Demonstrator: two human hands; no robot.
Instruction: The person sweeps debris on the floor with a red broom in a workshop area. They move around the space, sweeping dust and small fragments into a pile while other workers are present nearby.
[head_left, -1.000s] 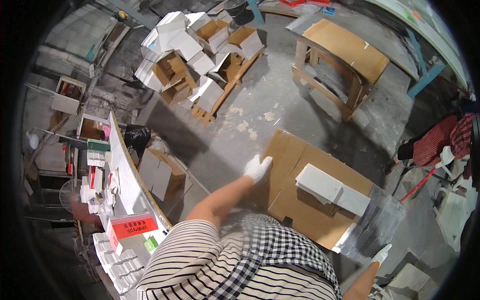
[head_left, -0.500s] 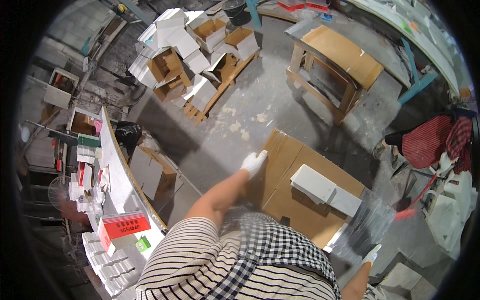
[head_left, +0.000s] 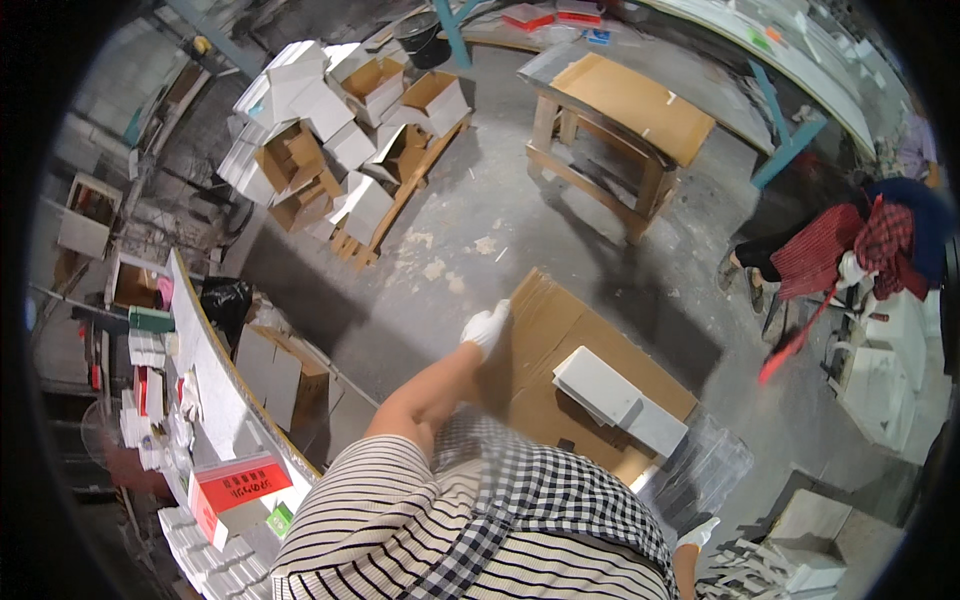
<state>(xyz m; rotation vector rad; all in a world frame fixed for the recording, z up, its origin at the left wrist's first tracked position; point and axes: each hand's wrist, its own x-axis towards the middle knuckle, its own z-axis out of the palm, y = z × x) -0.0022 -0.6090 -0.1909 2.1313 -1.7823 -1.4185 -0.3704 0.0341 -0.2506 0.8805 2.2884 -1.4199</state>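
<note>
In front of me a large brown cardboard [head_left: 540, 350] lies slanted, a crease across it. My left hand [head_left: 487, 330], in a white glove, is closed on its far left edge. White flat pieces, perhaps folded cartons [head_left: 615, 395], lie on the cardboard's right half, partly overlapping. Clear plastic film [head_left: 705, 465] hangs past its right end. My right hand [head_left: 699, 533], also white-gloved, is low at my right side, close to the film's near edge. Its fingers are small and partly hidden, so a grip cannot be made out.
White cartons [head_left: 310, 100] are piled on a wooden pallet [head_left: 400, 205] at the far left. A wooden bench [head_left: 640, 110] with a cardboard top stands ahead. Along my left runs a worktable [head_left: 215, 370] bearing a red-and-white box [head_left: 240, 490]. A co-worker [head_left: 820, 250] at right holds a red-ended tool [head_left: 790, 355].
My right hand has come in closer to my body, and the film's end has shifted with it. The whole view has swung slightly. My left hand stays at the cardboard's edge.
</note>
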